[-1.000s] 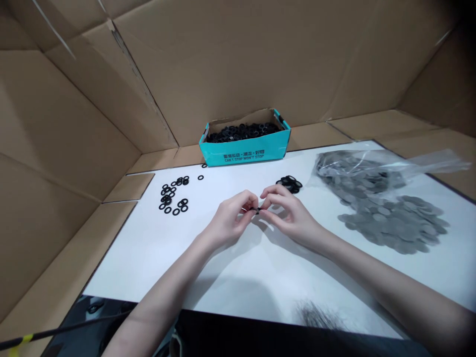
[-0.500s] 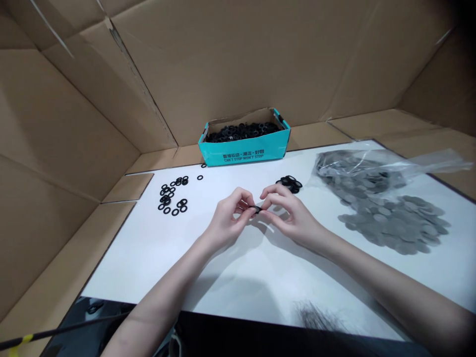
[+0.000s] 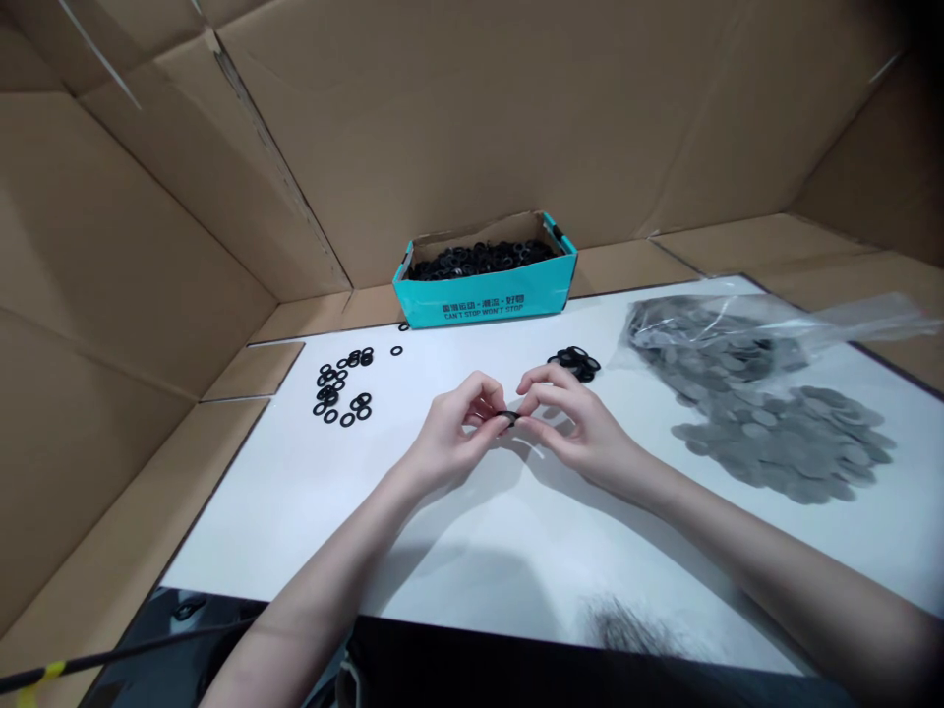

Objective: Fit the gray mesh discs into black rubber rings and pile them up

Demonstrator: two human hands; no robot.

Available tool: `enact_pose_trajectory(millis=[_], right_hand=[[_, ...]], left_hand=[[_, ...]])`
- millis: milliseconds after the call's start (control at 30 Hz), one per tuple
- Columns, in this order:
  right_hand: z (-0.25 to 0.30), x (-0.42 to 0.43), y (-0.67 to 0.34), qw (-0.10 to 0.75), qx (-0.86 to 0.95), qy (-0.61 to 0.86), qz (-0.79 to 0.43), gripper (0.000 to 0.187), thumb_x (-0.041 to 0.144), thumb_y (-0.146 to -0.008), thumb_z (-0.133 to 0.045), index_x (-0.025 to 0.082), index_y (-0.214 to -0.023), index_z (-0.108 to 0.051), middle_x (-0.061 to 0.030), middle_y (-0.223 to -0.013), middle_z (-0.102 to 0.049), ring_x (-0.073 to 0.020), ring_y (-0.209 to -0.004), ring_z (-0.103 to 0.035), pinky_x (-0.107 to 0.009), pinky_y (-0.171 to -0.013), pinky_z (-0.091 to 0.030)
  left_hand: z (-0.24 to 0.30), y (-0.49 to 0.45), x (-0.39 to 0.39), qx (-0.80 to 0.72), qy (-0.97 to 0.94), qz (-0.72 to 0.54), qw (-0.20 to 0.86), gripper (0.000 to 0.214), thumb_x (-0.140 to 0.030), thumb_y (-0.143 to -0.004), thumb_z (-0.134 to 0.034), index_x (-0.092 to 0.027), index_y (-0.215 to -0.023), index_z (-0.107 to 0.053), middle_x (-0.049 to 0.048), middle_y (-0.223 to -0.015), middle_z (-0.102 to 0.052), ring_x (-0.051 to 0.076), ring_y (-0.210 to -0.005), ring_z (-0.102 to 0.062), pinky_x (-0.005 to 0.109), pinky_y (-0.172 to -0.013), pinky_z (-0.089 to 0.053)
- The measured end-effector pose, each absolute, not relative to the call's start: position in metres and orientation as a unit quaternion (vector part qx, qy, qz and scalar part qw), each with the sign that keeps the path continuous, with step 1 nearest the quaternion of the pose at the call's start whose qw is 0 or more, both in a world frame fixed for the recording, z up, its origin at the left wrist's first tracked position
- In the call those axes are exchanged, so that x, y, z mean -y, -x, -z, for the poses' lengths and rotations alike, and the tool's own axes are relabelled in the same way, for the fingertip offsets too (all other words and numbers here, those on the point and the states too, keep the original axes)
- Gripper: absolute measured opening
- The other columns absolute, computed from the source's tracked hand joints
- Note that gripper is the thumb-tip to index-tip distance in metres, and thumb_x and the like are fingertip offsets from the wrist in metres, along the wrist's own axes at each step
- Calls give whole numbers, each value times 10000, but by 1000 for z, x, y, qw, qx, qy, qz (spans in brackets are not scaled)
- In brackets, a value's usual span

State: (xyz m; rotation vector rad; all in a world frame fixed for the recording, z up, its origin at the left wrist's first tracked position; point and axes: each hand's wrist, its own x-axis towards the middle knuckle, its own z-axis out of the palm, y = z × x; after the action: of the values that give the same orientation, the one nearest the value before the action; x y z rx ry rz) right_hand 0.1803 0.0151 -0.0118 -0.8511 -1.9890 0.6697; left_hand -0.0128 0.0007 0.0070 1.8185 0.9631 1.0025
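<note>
Between my two hands, over the middle of the white table, is a small black ring (image 3: 510, 417). My left hand (image 3: 458, 425) pinches its left edge between thumb and fingers. The fingertips of my right hand (image 3: 573, 421) close on its right edge. Whether a grey disc sits inside the ring I cannot tell, since the fingers cover much of it. Just behind my right hand lies a small pile of black pieces (image 3: 574, 364), some with filled centres. Loose black rings (image 3: 347, 420) are scattered to the left of my left hand.
A turquoise box (image 3: 487, 305) full of black rings stands at the back. On the right, a heap of thin grey discs (image 3: 789, 447) spills from a clear plastic bag (image 3: 700, 329). Cardboard walls (image 3: 472, 118) enclose the white tabletop (image 3: 295, 521) at the back and sides.
The ring has tilted slightly between my fingertips, showing more of its rim. Both hands stay almost in the same place.
</note>
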Motion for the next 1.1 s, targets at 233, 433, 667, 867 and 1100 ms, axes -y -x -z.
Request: enact_pose_trajectory(millis=[233, 433, 667, 867, 1100], right_hand=[[12, -15, -181, 422, 798, 339, -265, 108, 173, -865, -596, 211, -769, -563, -72, -993, -566, -229, -964, -572, -408, -866, -470], [13, -15, -181, 423, 799, 338, -261, 112, 175, -872, -594, 208, -769, -564, -72, -992, -567, -225, -967, -575, -400, -863, -471], [16, -14, -180, 415, 798, 352, -258, 112, 167, -861, -605, 210, -764, -570, -71, -985, -579, -230, -963, -570, -379, -803, -483], [23, -17, -180, 413, 805, 353, -236, 62, 197, -861, -639, 208, -801, -645, -78, -990, -601, -241, -973, -571, -437, -879, -473], [25, -17, -179, 423, 807, 351, -213, 74, 188, -865, -639, 213, -795, -643, -84, -1029, -619, -252, -989, -569, -463, -898, -459]], left_hand=[[-6, 12, 0, -392, -679, -415, 462, 227, -309, -860, -657, -185, -882, -468, 11, -840, -586, 116, -725, -626, 242, -660, -512], [-6, 11, 0, -401, -696, -417, 425, 185, -263, -861, -635, -187, -875, -467, 9, -834, -578, 112, -720, -610, 241, -654, -512], [-6, 14, -1, -385, -774, -363, 349, 76, -142, -874, -562, -184, -901, -505, -1, -839, -563, 91, -726, -563, 239, -708, -516], [-3, 16, -2, -392, -770, -367, 344, 82, -129, -873, -562, -181, -926, -529, 0, -859, -580, 94, -757, -568, 245, -737, -516], [3, 14, -2, -389, -762, -378, 355, 78, -142, -870, -584, -184, -921, -543, -2, -869, -594, 96, -768, -579, 236, -735, -510]])
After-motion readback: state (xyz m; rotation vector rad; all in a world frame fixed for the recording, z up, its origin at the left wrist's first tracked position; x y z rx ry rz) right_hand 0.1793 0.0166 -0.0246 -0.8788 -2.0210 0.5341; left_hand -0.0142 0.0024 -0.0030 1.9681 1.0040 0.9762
